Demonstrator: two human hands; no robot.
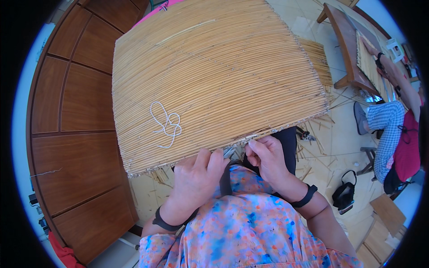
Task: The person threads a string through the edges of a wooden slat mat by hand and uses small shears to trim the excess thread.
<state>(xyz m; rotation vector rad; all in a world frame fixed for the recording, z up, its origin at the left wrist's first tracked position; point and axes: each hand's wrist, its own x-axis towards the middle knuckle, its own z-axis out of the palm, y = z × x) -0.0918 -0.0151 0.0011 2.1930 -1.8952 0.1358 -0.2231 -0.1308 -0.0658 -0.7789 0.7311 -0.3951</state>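
A large mat of straw-coloured reeds [214, 67], bound in close parallel rows, spreads out in front of me. My left hand [196, 178] is closed at its near edge around what look like pliers [229, 152], with a silver head showing and a dark handle hanging below; the fingers hide the rest. Just to the right, my right hand [270, 161] pinches the mat's bound edge between thumb and fingers. Whether a thread or reed end is also in that pinch, I cannot make out. A loose white string [166, 125] lies looped on the mat's left part.
Brown wooden panelling [87, 169] stands close on the left. Reed scraps [319, 134] litter the tiled floor, with a black bag [344, 191] on the right. Beyond, a seated person [393, 134] handles another reed mat [366, 58] at a low wooden table [342, 33].
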